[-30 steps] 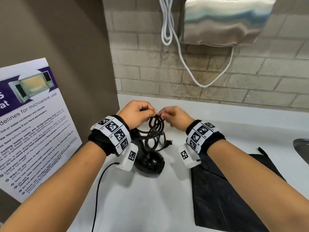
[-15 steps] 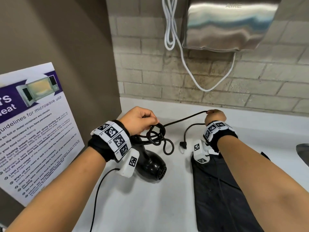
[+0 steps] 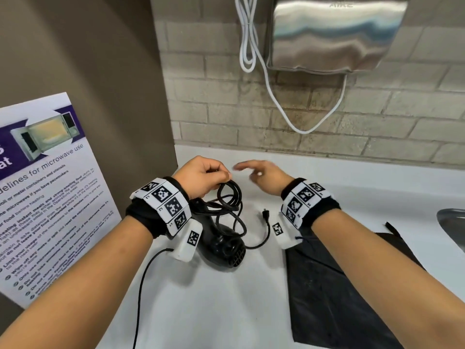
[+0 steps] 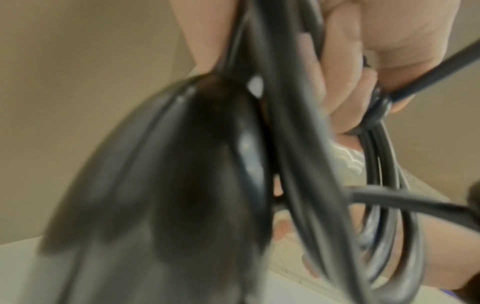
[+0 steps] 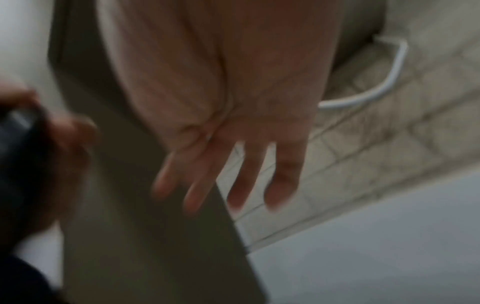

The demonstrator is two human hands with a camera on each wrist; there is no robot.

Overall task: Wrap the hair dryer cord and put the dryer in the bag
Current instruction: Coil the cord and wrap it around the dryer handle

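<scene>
The white counter (image 3: 226, 311) is seen from above and behind both forearms, facing the brick wall (image 3: 327, 127). The coiled cord (image 4: 306, 164) is viewed very close along the left palm. The same wall is shared, tilted, behind the right hand (image 5: 233, 115).

Shared pantry/kitchenette: microwave-use poster (image 3: 47, 187), steel wall dispenser (image 3: 334, 34) on brick tile, white counter (image 3: 226, 298) w/ sink (image 3: 453, 225).

Bare forearms; black wristbands (image 3: 324, 210) carry white checker-marked tags.
</scene>
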